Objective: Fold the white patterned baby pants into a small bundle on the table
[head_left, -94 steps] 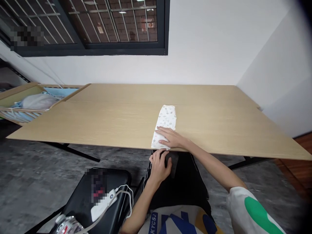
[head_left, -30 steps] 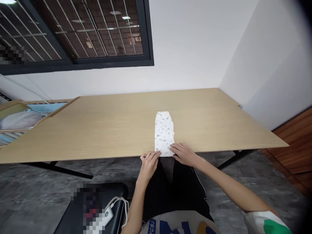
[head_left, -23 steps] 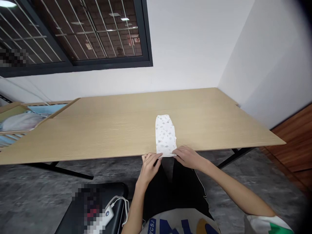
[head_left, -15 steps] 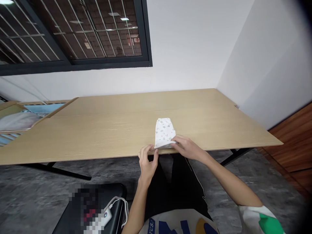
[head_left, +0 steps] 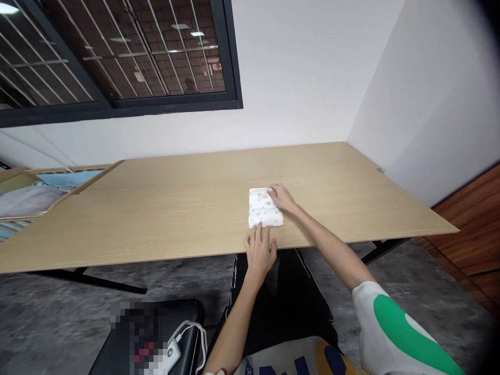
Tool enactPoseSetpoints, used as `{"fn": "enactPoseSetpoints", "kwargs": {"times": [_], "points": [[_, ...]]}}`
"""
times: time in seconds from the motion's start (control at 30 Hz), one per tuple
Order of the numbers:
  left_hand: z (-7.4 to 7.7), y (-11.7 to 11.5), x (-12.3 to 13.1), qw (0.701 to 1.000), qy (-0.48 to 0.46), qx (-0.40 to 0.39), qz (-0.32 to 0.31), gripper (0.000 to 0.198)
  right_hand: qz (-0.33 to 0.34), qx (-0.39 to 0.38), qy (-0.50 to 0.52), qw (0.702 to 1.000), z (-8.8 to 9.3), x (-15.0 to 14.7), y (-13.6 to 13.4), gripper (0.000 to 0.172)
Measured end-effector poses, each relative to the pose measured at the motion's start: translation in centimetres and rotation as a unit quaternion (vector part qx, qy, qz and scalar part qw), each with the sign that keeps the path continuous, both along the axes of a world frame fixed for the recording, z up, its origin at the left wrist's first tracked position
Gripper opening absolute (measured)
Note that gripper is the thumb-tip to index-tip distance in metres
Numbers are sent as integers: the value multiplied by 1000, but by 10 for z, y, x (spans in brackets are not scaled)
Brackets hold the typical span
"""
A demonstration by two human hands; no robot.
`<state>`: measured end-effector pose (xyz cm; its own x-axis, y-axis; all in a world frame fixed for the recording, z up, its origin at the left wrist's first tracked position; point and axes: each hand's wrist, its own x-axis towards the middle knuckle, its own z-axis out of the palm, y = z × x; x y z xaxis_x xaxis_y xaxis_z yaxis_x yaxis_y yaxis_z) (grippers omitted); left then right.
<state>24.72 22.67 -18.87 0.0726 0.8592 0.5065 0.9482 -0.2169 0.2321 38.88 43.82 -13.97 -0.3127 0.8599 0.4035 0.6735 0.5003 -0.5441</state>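
A small white printed cloth (head_left: 264, 209) lies folded into a short rectangle on the light wooden table (head_left: 164, 219), near the front edge. My right hand (head_left: 282, 197) rests on the cloth's far right corner, fingers bent as if pinching the top layer. My left hand (head_left: 260, 251) lies flat on the table edge just below the cloth, fingers stretched out and touching its near side.
A wooden crib (head_left: 27, 195) with pale bedding stands past the table's left end. A black stool (head_left: 156, 338) carrying a white device and cable sits low on the left. White walls close the back and right; a dark-framed window (head_left: 117, 52) is above.
The long strip of cloth has been folded in half away from me. My right hand carried the near end up to the far end; my left hand moved onto the table edge.
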Motion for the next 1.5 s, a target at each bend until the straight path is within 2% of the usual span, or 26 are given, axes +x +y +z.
{"fn": "enactPoseSetpoints", "kwargs": {"times": [0.17, 0.27, 0.37, 0.4, 0.47, 0.53, 0.6, 0.67, 0.73, 0.9, 1.2, 1.3, 1.4, 1.5], "points": [[4, 9, 3, 999, 33, -19, 12, 51, -17, -42, -79, 996, -20, 3, 27, 30], [5, 16, 2, 998, 47, -34, 12, 54, -42, -42, -98, 993, -19, 3, 28, 31], [2, 22, 0, 997, 57, -47, 12, 55, -45, 11, -108, 993, -10, -4, 13, 41], [0, 22, 0, 997, 60, -47, 11, 55, -20, 33, -116, 993, -7, -8, 5, 45], [-2, 23, -1, 997, 64, -44, 9, 56, 78, 62, -137, 986, -2, -17, -16, 54], [-5, 23, -1, 997, 69, -39, 7, 56, 196, 62, -157, 966, -1, -27, -37, 57], [-7, 23, -1, 996, 76, -36, 10, 56, 284, 51, -167, 943, -6, -35, -55, 55], [-10, 23, -1, 996, 80, -35, 14, 56, 333, 37, -165, 928, -14, -40, -66, 54], [-11, 23, -2, 996, 82, -31, 18, 56, 350, 20, -162, 922, -23, -41, -67, 54], [-9, 23, -3, 997, 73, -24, 7, 52, 317, -13, -191, 929, -36, -39, -42, 55], [-7, 21, -3, 997, 54, -48, 8, 57, 225, 9, -240, 944, -37, -33, 22, 67], [-7, 20, -3, 997, 53, -52, 9, 57, 198, 14, -239, 950, -38, -32, 39, 66], [-5, 19, -3, 997, 52, -56, 8, 57, 155, 36, -225, 961, -36, -33, 45, 63], [-5, 19, -3, 997, 53, -53, 5, 57, 107, 92, -211, 967, -30, -34, 37, 61]]}}
